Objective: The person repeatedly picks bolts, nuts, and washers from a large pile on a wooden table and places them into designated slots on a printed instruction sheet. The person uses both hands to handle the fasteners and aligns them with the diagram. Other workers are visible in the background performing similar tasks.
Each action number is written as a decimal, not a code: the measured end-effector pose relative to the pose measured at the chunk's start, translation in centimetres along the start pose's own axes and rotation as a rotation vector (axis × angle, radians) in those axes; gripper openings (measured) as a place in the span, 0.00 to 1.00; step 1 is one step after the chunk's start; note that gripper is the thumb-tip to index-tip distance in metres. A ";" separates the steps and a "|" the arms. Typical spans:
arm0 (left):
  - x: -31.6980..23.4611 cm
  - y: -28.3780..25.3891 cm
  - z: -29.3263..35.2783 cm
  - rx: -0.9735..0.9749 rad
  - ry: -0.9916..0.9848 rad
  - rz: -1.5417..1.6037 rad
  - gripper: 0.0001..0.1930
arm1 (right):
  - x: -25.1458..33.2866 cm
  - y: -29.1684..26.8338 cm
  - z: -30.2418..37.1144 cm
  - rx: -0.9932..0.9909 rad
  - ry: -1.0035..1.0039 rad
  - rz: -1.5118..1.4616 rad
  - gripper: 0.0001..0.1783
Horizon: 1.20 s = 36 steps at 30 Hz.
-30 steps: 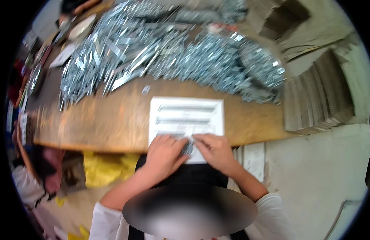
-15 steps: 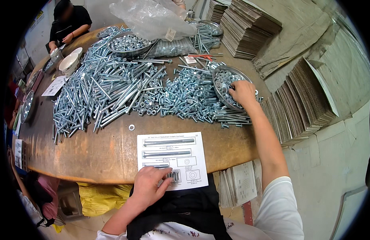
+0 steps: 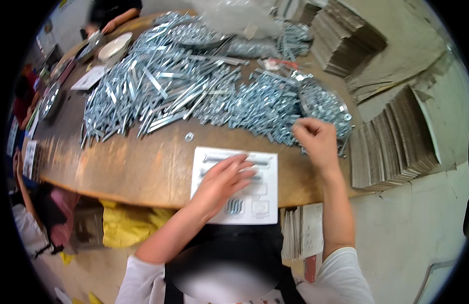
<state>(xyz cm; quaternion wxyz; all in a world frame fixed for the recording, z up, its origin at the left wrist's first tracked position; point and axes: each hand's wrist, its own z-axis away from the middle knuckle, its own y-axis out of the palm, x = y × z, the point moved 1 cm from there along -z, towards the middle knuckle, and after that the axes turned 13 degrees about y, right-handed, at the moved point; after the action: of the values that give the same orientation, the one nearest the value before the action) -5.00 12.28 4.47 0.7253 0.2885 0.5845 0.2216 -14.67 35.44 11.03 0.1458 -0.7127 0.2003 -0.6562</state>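
My left hand (image 3: 222, 183) hovers over a white sheet (image 3: 267, 218) printed with outlines of bolts and washers; its fingers are stretched out and slightly blurred. On the lower part of the sheet show several short bolts (image 3: 234, 206); I cannot tell if they are real or printed. Near the table's right side my right hand (image 3: 318, 144) is closed with fingertips pinched; what they hold, if anything, is hidden. Just beyond it stands a round metal dish (image 3: 342, 100) of small shiny washers. A heap of short bolts (image 3: 265, 104) lies beside the dish.
Long bolts (image 3: 153, 86) are piled across the table (image 3: 118, 172), with one loose washer (image 3: 189, 136) in front. Behind are another dish of hardware (image 3: 196, 34) and a plastic bag (image 3: 239, 17). Cardboard stacks (image 3: 397, 142) stand at right. Another person (image 3: 115, 15) sits far left.
My right hand has come out of the washer dish toward me, fingers closed. The left hand has moved up across the sheet from its lower left. The whole view has shifted.
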 end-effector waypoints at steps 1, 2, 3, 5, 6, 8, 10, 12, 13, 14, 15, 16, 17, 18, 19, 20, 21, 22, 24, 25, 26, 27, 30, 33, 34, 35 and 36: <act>0.4 1.1 -0.4 0.020 -0.004 0.194 0.22 | 0.9 2.1 3.1 -0.011 -0.101 0.069 0.07; 1.2 1.0 -0.5 0.050 0.001 0.285 0.21 | 1.2 3.9 5.5 -0.021 -0.241 0.181 0.08; 2.0 1.0 -0.8 0.094 0.009 0.379 0.20 | 1.3 5.2 7.3 -0.042 -0.387 0.295 0.10; 1.8 1.4 -0.1 -0.020 -0.010 0.354 0.19 | 0.8 6.4 9.2 -0.032 -0.373 0.295 0.14; 2.3 1.0 -0.3 -0.019 -0.039 0.366 0.19 | 0.8 6.3 9.5 0.000 -0.310 0.246 0.14; 2.9 0.1 0.1 -0.040 -0.093 0.393 0.20 | 0.5 6.4 10.1 0.063 -0.205 0.150 0.14; 2.6 0.1 0.2 -0.113 -0.140 0.360 0.20 | -0.6 4.7 8.5 0.024 -0.125 0.076 0.13; 2.2 0.1 0.0 -0.158 -0.153 0.323 0.21 | -2.1 1.3 4.7 -0.150 -0.082 0.063 0.12; 2.0 0.3 -0.1 -0.171 -0.131 0.303 0.21 | -2.9 -0.8 1.9 -0.288 -0.064 0.073 0.12; 1.9 0.3 -0.1 -0.148 -0.133 0.313 0.21 | -3.8 -2.8 -0.8 -0.329 -0.035 0.164 0.12; 1.9 0.3 -0.3 -0.131 -0.133 0.322 0.21 | -4.9 -4.5 -3.6 -0.366 -0.003 0.251 0.12; 2.1 0.9 -0.5 -0.110 -0.144 0.321 0.21 | -6.4 -6.0 -6.2 -0.382 -0.012 0.327 0.12; 2.3 1.2 -0.6 -0.100 -0.153 0.320 0.21 | -7.8 -6.9 -8.2 -0.388 -0.019 0.399 0.12; 2.3 1.3 -0.6 -0.103 -0.157 0.316 0.21 | -8.5 -6.8 -9.6 -0.306 0.002 0.467 0.13; 2.2 1.3 -0.5 -0.113 -0.154 0.310 0.20 | -8.9 -6.3 -10.6 -0.218 0.023 0.531 0.13; 2.2 1.4 -0.5 -0.120 -0.153 0.305 0.20 | -9.3 -6.0 -11.1 -0.130 0.044 0.596 0.13; 2.0 1.2 -0.3 -0.133 -0.148 0.300 0.20 | -9.1 -5.5 -11.1 -0.164 0.069 0.593 0.13; 1.9 0.9 -0.3 -0.139 -0.139 0.299 0.20 | -8.9 -5.1 -11.0 -0.200 0.095 0.591 0.13; 1.7 0.2 -0.2 -0.147 -0.130 0.299 0.20 | -8.9 -4.7 -10.9 -0.259 0.080 0.539 0.12; 1.6 0.1 -0.2 -0.147 -0.126 0.305 0.20 | -9.1 -4.8 -10.7 -0.302 0.058 0.539 0.12; 1.5 0.1 -0.4 -0.145 -0.123 0.313 0.21 | -9.2 -5.1 -10.5 -0.347 0.035 0.540 0.12; 1.5 0.1 -0.5 -0.144 -0.125 0.320 0.21 | -8.9 -5.3 -9.8 -0.392 0.018 0.543 0.12; 1.8 0.4 -0.9 -0.093 -0.115 0.321 0.22 | -6.0 -4.8 -7.0 -0.481 -0.203 0.492 0.08; 2.3 0.7 -0.9 -0.065 -0.096 0.329 0.22 | -2.0 -1.2 -0.8 -0.398 -0.374 0.355 0.05; 2.5 0.9 -1.0 -0.060 -0.103 0.331 0.22 | -1.3 0.1 1.7 -0.318 -0.399 0.356 0.05; 2.6 0.9 -0.9 -0.054 -0.105 0.332 0.21 | -0.8 1.5 3.9 -0.238 -0.429 0.352 0.06; 2.7 0.5 -0.5 -0.069 -0.102 0.333 0.20 | -0.6 3.2 5.7 -0.176 -0.523 0.364 0.06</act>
<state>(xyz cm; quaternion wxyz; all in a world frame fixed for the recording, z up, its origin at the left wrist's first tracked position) -4.90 14.51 2.81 0.7166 0.3672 0.4831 0.3437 -9.31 32.56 8.47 0.2449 -0.8194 0.3361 -0.3945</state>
